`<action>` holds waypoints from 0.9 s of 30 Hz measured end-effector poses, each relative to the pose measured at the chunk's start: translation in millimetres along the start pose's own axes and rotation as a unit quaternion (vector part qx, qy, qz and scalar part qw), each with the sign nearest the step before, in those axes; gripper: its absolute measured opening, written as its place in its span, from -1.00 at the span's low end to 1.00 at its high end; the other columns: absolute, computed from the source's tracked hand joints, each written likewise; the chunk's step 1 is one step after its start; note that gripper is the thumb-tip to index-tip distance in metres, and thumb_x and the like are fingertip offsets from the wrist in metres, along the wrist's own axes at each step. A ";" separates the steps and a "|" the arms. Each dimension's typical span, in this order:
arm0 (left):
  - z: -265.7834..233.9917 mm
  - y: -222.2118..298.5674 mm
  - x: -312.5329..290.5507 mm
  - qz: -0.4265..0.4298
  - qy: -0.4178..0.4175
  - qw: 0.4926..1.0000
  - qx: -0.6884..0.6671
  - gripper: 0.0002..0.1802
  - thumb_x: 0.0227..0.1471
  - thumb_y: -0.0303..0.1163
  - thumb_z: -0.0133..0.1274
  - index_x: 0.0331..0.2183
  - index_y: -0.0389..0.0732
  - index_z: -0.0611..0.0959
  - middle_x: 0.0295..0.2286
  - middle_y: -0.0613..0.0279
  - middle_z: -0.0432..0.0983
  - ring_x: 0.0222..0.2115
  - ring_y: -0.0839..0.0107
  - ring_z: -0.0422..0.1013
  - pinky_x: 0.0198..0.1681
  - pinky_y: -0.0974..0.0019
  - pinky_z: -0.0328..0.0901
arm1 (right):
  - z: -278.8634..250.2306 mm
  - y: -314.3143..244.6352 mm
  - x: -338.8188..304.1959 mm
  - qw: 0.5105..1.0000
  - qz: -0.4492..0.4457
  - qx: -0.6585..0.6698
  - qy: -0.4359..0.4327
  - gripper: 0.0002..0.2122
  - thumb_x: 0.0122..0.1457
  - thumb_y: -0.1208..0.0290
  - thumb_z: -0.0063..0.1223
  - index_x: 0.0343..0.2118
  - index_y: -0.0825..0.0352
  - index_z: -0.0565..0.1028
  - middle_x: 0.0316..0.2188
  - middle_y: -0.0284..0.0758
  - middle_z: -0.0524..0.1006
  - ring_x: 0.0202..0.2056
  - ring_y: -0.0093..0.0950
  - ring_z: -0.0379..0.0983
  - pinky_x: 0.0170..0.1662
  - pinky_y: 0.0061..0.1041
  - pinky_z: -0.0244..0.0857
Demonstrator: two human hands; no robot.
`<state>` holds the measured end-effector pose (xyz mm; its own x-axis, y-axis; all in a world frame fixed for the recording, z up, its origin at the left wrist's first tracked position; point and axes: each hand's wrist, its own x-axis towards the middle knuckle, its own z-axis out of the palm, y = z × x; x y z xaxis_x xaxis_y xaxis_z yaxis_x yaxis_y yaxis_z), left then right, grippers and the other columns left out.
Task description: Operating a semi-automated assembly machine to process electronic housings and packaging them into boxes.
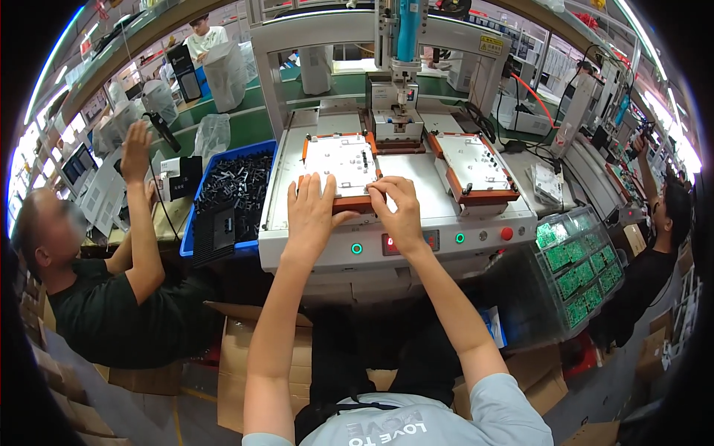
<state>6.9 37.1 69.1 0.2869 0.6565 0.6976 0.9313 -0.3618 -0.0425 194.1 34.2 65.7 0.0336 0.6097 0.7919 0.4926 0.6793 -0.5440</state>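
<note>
A white plastic panel (338,160) lies in the left orange-brown fixture (355,201) on the machine's bed. My left hand (309,215) rests at the panel's near left corner, fingers stretched out over it and thumb toward the fixture's front edge. At the near right corner my right hand (401,214) is closed in a pinch; whatever its fingertips hold, if anything, is too small to make out. A second white panel (467,160) sits in the right fixture (483,197). Between the fixtures, behind them, stands the machine's vertical head (405,78) with a blue cylinder.
A blue bin (268,149) of small black parts stands left of the machine. Lit buttons and a red knob (506,233) line its front. Green circuit boards (580,271) fill a clear tray at right. Cardboard boxes (234,364) stand below. One person (104,297) sits left, another (647,275) right.
</note>
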 end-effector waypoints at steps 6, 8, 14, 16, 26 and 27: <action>-3.4 2.3 -0.2 -0.003 -0.009 1.000 -0.016 -0.09 -0.18 0.13 0.29 0.10 -0.24 0.43 0.04 -0.07 0.34 0.15 0.00 0.20 0.24 -0.11 0.02 | -1.7 3.1 -0.7 1.000 -0.008 -0.002 -0.007 -0.89 0.17 0.49 0.14 -0.26 0.35 0.61 -0.24 -0.32 0.52 -0.11 -0.37 0.36 -0.01 -0.41 0.26; -6.6 3.0 -2.1 0.000 -0.006 1.000 -0.008 -0.11 -0.17 0.13 0.29 0.08 -0.25 0.46 0.06 -0.05 0.32 0.18 0.02 0.17 0.26 -0.14 0.01 | -0.5 2.3 -3.9 1.000 -0.009 -0.005 -0.005 -0.89 0.19 0.48 0.13 -0.26 0.36 0.61 -0.24 -0.32 0.52 -0.09 -0.37 0.35 0.00 -0.41 0.25; -24.0 -16.0 -28.0 -0.130 0.162 0.936 -0.285 -0.39 0.13 -0.19 0.17 0.10 -0.33 0.42 0.05 -0.08 0.38 0.12 0.05 0.29 0.18 0.11 0.19 | 3.0 3.5 -9.4 1.000 -0.001 0.018 -0.002 -0.84 0.27 0.41 0.05 -0.20 0.37 0.58 -0.20 -0.29 0.49 -0.09 -0.36 0.34 0.01 -0.41 0.23; -25.3 -22.6 -34.9 -0.216 0.118 0.898 -0.365 -0.58 0.20 -0.34 0.10 0.02 -0.37 0.51 -0.02 -0.03 0.47 -0.02 0.23 0.43 0.06 0.25 0.31 | 4.6 4.7 -9.7 1.000 -0.002 0.013 -0.005 -0.82 0.29 0.39 0.02 -0.20 0.37 0.57 -0.19 -0.28 0.49 -0.08 -0.37 0.34 0.01 -0.40 0.23; -12.6 -11.0 -32.7 -0.230 0.176 0.871 -0.397 -0.77 0.22 -0.40 0.05 -0.20 -0.38 0.63 -0.29 0.14 0.50 -0.26 0.34 0.43 -0.14 0.32 0.32 | 5.7 4.2 -10.5 1.000 0.001 0.016 0.013 -0.83 0.28 0.39 0.03 -0.23 0.37 0.59 -0.21 -0.30 0.50 -0.09 -0.36 0.34 0.01 -0.40 0.23; -11.6 -9.6 -32.5 -0.226 0.189 0.872 -0.390 -0.77 0.22 -0.41 0.04 -0.21 -0.38 0.64 -0.29 0.14 0.50 -0.26 0.33 0.43 -0.15 0.32 0.32 | 5.8 4.1 -10.4 1.000 0.000 0.018 0.015 -0.83 0.28 0.40 0.04 -0.23 0.37 0.59 -0.22 -0.30 0.50 -0.09 -0.36 0.34 0.01 -0.40 0.23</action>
<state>-14.0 11.6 55.1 -0.3020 0.6379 0.7085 0.4509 -0.5592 0.6957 190.7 33.0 53.6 0.0593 0.5974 0.7997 0.4604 0.6944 -0.5529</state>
